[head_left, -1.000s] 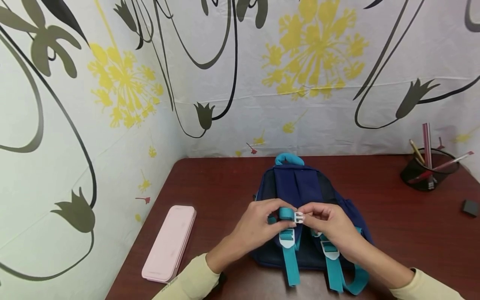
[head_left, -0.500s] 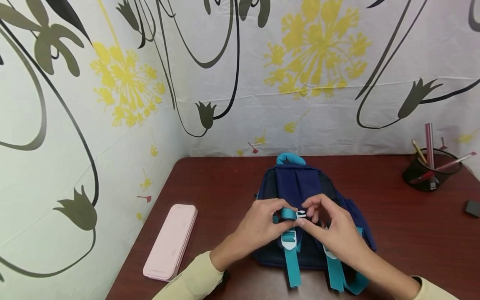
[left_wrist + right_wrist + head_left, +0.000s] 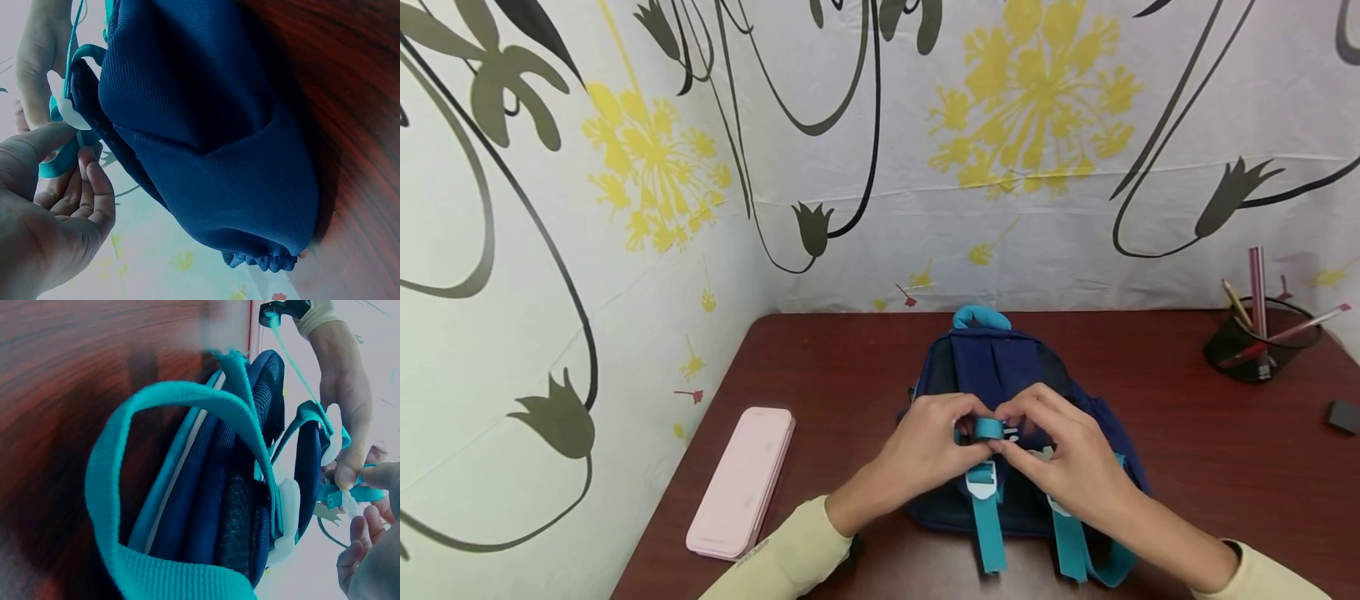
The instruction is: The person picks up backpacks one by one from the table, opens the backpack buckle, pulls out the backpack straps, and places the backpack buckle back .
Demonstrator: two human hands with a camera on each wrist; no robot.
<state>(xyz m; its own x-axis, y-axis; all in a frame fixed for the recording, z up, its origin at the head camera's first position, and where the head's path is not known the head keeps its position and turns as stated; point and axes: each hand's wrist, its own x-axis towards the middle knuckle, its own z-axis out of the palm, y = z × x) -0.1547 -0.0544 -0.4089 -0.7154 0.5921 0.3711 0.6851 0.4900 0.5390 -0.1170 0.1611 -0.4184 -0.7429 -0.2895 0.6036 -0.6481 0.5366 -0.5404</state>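
Note:
A navy backpack [image 3: 996, 362] lies on the table with its straps facing up. Above it, my left hand [image 3: 913, 437] pinches a folded teal strap [image 3: 988, 429] between thumb and index finger. My right hand [image 3: 1067, 446] comes in from the other side, thumb and index fingertips around the small white buckle [image 3: 350, 504] at the strap's end. The buckle is mostly hidden by fingers in the head view. Below the hands, a teal webbing tail hangs from a white strap adjuster [image 3: 981, 481]. A wide teal strap loop [image 3: 103, 481] stands out near the right wrist.
A pink case [image 3: 741, 483] lies to the left of the backpack. At the back right stands a black mesh cup [image 3: 1262, 350] with pencils and brushes, and a small dark block [image 3: 1342, 417] sits near the right edge. A patterned wall cloth hangs behind the table.
My right hand's raised index finger has come down toward the strap and closed in on the buckle. The left hand has shifted slightly right with the strap. The backpack stays in place.

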